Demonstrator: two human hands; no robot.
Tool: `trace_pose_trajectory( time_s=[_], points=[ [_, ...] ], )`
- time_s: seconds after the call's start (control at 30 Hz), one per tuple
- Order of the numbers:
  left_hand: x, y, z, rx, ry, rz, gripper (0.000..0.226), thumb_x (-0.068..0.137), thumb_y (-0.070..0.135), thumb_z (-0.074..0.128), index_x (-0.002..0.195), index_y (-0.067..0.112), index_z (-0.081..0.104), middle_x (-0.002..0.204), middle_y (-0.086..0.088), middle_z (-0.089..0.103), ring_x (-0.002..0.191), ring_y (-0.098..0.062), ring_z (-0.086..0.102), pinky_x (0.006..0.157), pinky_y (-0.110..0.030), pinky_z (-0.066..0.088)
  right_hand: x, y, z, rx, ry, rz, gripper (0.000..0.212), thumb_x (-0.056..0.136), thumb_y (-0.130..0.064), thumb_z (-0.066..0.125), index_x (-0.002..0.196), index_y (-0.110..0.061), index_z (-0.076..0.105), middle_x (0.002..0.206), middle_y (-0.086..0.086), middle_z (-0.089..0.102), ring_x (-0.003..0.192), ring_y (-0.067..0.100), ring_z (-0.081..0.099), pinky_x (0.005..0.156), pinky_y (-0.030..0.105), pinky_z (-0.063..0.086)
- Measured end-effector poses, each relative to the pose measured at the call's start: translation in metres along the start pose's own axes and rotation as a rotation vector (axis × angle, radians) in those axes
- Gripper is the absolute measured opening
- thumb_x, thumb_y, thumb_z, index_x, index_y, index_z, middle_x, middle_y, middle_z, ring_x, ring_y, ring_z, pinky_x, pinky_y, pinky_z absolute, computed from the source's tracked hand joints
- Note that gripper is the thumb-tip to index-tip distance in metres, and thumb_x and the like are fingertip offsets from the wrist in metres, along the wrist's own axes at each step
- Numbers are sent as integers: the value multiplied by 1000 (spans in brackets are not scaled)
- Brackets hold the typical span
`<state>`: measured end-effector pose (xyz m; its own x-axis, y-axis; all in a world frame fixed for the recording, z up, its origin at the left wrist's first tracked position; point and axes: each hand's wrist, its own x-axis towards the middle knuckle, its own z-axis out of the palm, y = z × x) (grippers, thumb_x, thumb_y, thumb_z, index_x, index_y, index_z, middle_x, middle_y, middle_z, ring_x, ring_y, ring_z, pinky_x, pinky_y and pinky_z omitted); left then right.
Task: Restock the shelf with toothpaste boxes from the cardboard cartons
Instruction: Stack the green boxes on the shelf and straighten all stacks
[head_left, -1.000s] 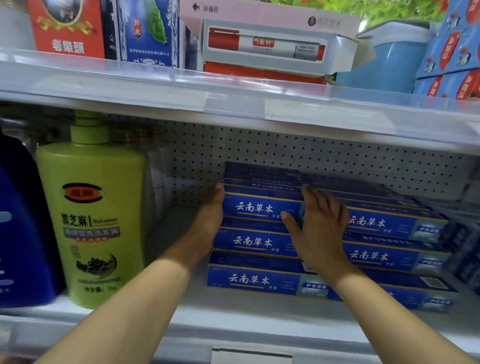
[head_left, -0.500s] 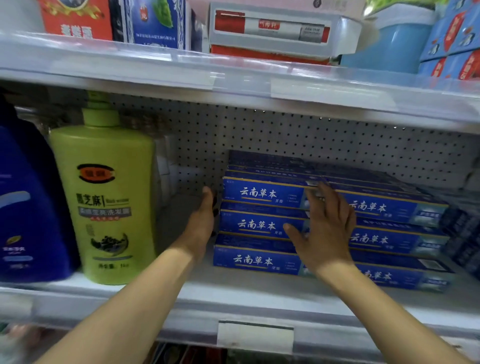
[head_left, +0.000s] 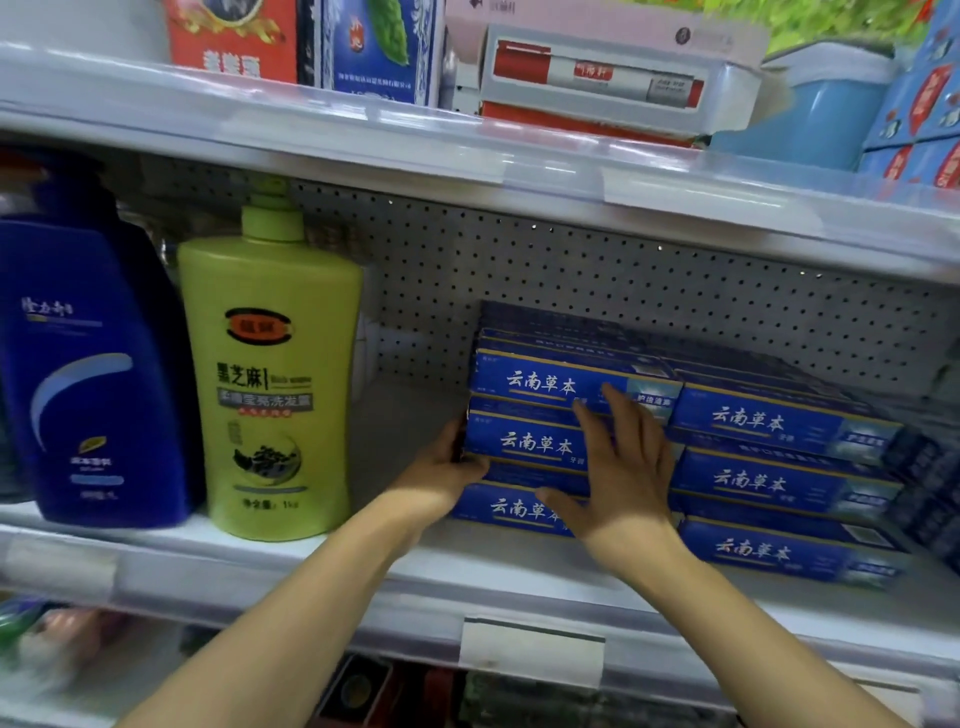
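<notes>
1. Your toothpaste boxes (head_left: 540, 387) sit stacked three high on the shelf (head_left: 311, 566), at about 12 o'clock from both wrists. Their long axis runs 9-to-3 along the shelf front, and a second stack (head_left: 779, 480) butts against them at 3 o'clock.
2. Your left hand (head_left: 441, 475) is at the 9 o'clock end of the stack, with its thumb hooked over the front corner. The rest of that hand's fingers are hidden, so I can't tell how they lie.
3. Your right hand (head_left: 621, 467) is flat on the front faces, fingers spread and straight, pressing rather than gripping. It's the nearer one for nudging the stack back, I reckon.
4. Readable stuff: each box says 云南草本. The green bottle (head_left: 270, 384) at 9 o'clock reads 黑芝麻 and "1kg". The blue bottle (head_left: 93, 374) beside it has print too blurry to read.
</notes>
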<state>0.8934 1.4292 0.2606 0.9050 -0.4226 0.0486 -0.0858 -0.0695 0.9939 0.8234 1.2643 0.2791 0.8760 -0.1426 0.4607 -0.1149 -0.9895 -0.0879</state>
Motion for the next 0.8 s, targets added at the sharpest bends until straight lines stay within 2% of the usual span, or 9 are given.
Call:
trace_pose_trajectory(
  time_s=[0.07,0.17,0.27,0.37,0.43,0.5,0.63,0.7,0.8],
  points=[
    [-2,1,-1,38,-2,-2,44,96,8,48,132,32,35,121,5,56,99,-11,57,84,-29,46,3,-2,2,-8,-25,17,88,83,-57,56,149,-28,7,154,-3,-15,139,22,-15,115,40,-4],
    [-5,2,0,92,-14,12,47,99,9,43,138,32,29,124,5,54,103,-12,54,88,-28,47,3,-2,4,15,-32,35,85,83,-57,56,149,-28,10,155,-4,-11,142,23,-12,115,37,-6],
    [-8,3,2,119,-27,20,45,101,11,38,139,31,24,118,5,52,99,-11,53,76,-21,45,1,-3,6,25,-20,39,84,83,-56,56,149,-27,12,156,-4,-4,142,21,-7,115,35,-6],
    [-9,2,3,133,-33,13,46,101,12,36,144,24,21,126,-3,53,100,-15,53,81,-24,42,-1,-5,8,42,-1,48,84,83,-54,58,149,-25,14,156,-5,2,143,20,-2,115,34,-3],
    [-8,2,2,128,-37,3,45,102,14,36,144,25,23,125,-2,54,99,-15,54,81,-24,42,-1,-6,6,40,-9,51,84,83,-53,58,149,-24,14,156,-5,3,143,19,-1,115,34,-2],
    [-7,3,-2,87,-19,-26,43,102,22,37,144,27,27,127,-1,55,106,-20,57,84,-24,42,-2,-9,5,50,-3,59,82,84,-50,59,149,-24,16,156,-5,4,143,19,-1,116,34,-1],
    [0,9,-11,-5,88,-61,46,102,35,33,147,24,28,145,0,41,130,-21,42,94,-22,33,5,-22,-2,82,126,6,75,85,-47,58,147,-19,25,156,-2,8,143,21,1,114,33,1],
    [4,11,-13,-40,120,-41,46,102,35,32,146,23,30,147,0,38,133,-20,38,95,-22,31,13,-28,-6,74,129,-27,76,86,-49,56,148,-20,22,157,-2,4,143,21,-3,113,31,-3],
    [14,14,-14,-126,170,-33,45,102,35,34,145,22,31,150,1,35,135,-19,36,106,-29,30,24,-32,-8,47,99,-44,77,88,-51,53,149,-23,15,157,-3,-2,143,19,-8,113,32,-7]
  ],
)
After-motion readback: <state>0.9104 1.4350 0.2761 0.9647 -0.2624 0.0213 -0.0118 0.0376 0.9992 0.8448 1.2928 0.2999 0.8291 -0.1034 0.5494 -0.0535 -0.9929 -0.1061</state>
